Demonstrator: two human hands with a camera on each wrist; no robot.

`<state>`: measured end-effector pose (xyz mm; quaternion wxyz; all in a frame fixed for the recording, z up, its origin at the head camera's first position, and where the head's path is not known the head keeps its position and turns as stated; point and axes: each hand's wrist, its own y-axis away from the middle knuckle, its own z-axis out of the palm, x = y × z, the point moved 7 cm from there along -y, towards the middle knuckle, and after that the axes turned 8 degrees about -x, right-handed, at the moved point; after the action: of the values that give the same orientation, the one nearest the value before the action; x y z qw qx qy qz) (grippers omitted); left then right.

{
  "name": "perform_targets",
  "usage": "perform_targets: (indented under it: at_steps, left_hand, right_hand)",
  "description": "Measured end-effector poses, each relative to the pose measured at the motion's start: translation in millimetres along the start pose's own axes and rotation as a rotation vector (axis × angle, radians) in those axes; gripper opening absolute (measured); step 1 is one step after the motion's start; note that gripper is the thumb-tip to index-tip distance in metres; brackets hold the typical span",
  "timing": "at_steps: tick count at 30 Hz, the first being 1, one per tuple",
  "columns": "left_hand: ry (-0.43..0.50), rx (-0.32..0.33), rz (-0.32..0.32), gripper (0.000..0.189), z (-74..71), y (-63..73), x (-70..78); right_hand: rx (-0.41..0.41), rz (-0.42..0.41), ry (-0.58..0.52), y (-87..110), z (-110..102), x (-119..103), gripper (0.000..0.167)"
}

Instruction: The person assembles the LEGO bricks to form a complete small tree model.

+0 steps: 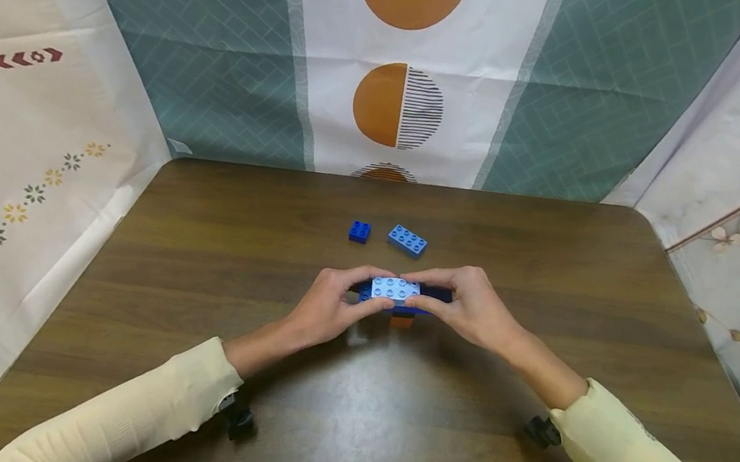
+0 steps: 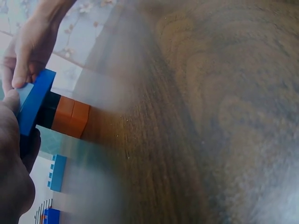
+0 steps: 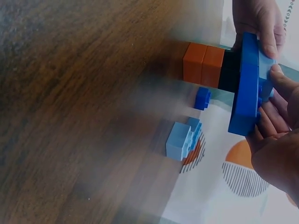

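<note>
Left hand (image 1: 329,306) and right hand (image 1: 476,309), angled inward, pinch the pale-blue brick (image 1: 393,288) between thumbs and fingers

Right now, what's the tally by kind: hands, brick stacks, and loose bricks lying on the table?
Hands: 2 (left hand, right hand)
Brick stacks: 1 (brick stack, gripped by both hands)
Loose bricks: 2 (small dark blue brick, light blue brick)
Total: 5
</note>
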<state>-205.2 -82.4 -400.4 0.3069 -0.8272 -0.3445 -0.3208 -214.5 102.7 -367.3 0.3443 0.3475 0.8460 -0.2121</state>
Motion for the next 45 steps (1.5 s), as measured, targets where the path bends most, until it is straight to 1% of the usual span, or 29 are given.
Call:
perform_targets:
  at_steps: [6, 12, 16, 19, 25, 33, 36, 40, 42, 45]
  left_hand:
    - [0.000, -0.004, 0.012, 0.037, 0.5, -1.7, 0.0]
    - [-0.041, -0.028, -0.011, 0.038, 1.5, -2.0, -1.3]
    - [-0.013, -0.030, -0.003, 0.037, -0.5, -1.5, -1.9]
    - [0.006, -0.017, -0.004, 0.036, -2.3, -0.6, -2.5]
    - [0.110, 0.004, -0.049, 0.035, -1.4, 0.8, -3.7]
    - [0.100, 0.007, -0.059, 0.037, -0.7, 0.2, -4.0]
    - [0.099, 0.002, -0.062, 0.036, -1.0, -0.5, -4.7]
    - [0.105, -0.011, -0.079, 0.037, -1.9, -1.1, -5.1]
    - [0.108, -0.019, -0.092, 0.037, -2.1, -1.2, -5.4]
    - [0.114, -0.035, -0.112, 0.039, -1.8, -1.0, -6.2]
  right_hand:
    - [-0.004, 0.013, -0.007, 0.0, -0.9, 3.2, 0.035]
    - [0.005, 0.021, -0.001, 0.7, -0.6, 5.5, 0.036]
    - [0.006, 0.032, -0.017, 0.5, 0.7, 6.0, 0.035]
    - [0.007, 0.038, -0.022, 0.3, 1.4, 5.9, 0.035]
    - [0.015, 0.018, -0.012, 0.5, 0.7, 3.8, 0.036]
    - [-0.001, 0.036, -0.028, -0.4, 0.1, 6.6, 0.036]
    - [-0.030, 0.050, -0.056, -2.5, -1.8, 7.6, 0.037]
    - [-0.076, 0.098, -0.165, -4.8, -7.1, 13.6, 0.041]
    - [-0.062, 0.126, -0.219, -4.5, -13.3, 19.3, 0.043]
    - [-0.003, 0.149, -0.259, -2.1, -26.1, 30.1, 0.044]
